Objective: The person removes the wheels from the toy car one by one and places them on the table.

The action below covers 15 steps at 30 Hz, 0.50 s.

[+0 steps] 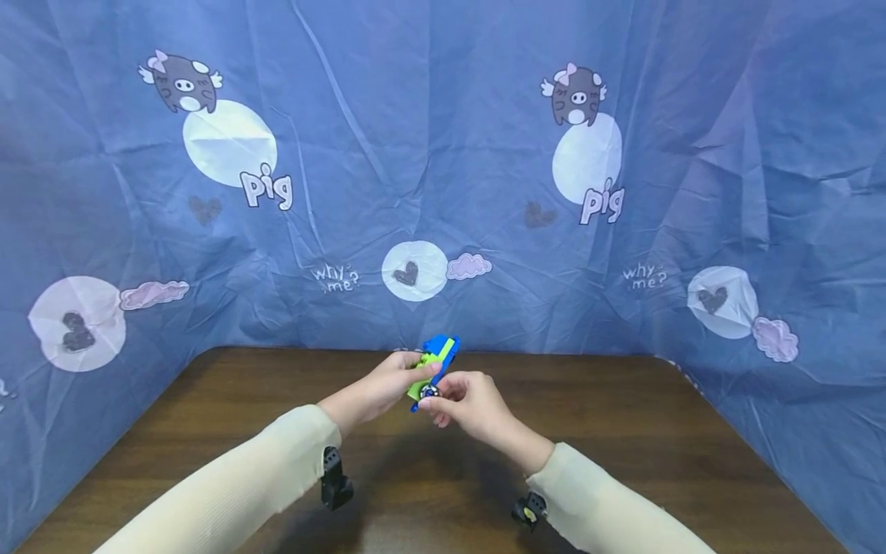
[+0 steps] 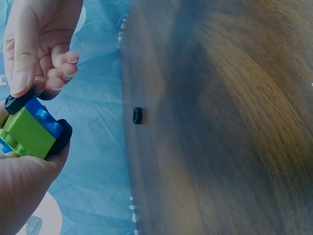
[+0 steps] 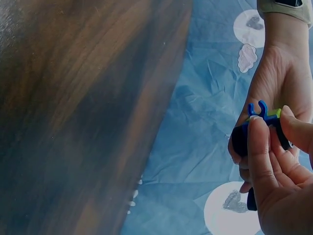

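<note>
My left hand (image 1: 381,386) grips a green and blue toy-brick car (image 1: 439,358), held up above the table. With thumb and fingers my right hand (image 1: 479,406) pinches a black wheel (image 2: 18,104) at the car's side; whether it is fully seated on the axle I cannot tell. Another black wheel (image 2: 61,138) shows on the opposite side in the left wrist view, by my left hand. A blue forked hook (image 3: 258,108) sticks out of one end in the right wrist view. My fingers hide much of the car.
One loose black wheel (image 2: 138,115) stands on the brown wooden table (image 1: 595,431), close to its far edge. Behind the table hangs a blue cloth (image 1: 429,192) with printed pigs and hearts. Both forearms wear black wrist cameras (image 1: 335,478).
</note>
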### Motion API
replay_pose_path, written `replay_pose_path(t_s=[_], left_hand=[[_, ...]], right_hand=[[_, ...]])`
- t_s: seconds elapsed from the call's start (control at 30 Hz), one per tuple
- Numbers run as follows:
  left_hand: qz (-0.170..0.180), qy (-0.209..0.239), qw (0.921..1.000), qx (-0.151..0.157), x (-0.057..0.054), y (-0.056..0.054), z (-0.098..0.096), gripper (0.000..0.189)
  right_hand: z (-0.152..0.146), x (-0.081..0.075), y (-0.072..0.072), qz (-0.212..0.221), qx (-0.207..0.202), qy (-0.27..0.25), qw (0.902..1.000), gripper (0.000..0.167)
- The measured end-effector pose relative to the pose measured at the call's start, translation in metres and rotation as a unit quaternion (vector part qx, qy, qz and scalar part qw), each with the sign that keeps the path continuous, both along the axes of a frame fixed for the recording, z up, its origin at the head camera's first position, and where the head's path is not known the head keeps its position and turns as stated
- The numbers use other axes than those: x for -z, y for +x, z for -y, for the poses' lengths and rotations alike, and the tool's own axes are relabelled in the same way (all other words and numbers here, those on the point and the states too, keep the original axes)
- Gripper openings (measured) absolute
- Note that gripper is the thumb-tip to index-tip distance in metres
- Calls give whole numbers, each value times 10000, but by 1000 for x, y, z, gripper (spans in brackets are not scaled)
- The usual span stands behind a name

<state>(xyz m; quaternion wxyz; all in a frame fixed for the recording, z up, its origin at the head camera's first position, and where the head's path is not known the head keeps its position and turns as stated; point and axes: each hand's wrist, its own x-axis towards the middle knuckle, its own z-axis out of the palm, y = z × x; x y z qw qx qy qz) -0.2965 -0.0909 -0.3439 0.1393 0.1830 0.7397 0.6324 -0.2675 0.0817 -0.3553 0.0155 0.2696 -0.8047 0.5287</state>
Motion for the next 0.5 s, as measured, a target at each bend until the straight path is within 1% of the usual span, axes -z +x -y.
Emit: replay_pose_path(t_s=[0.1, 0.3, 0.5], left_hand=[[7, -47, 10000, 3, 2, 0, 0, 39], [3, -82, 10000, 4, 4, 1, -2, 39], [14, -48, 10000, 5, 5, 0, -4, 37]], right_hand=[[0, 0, 1, -24, 29, 82, 10000, 23], [-1, 3, 2, -178, 217, 362, 9990, 21], [-1, 4, 2, -287, 318, 446, 9981, 21]])
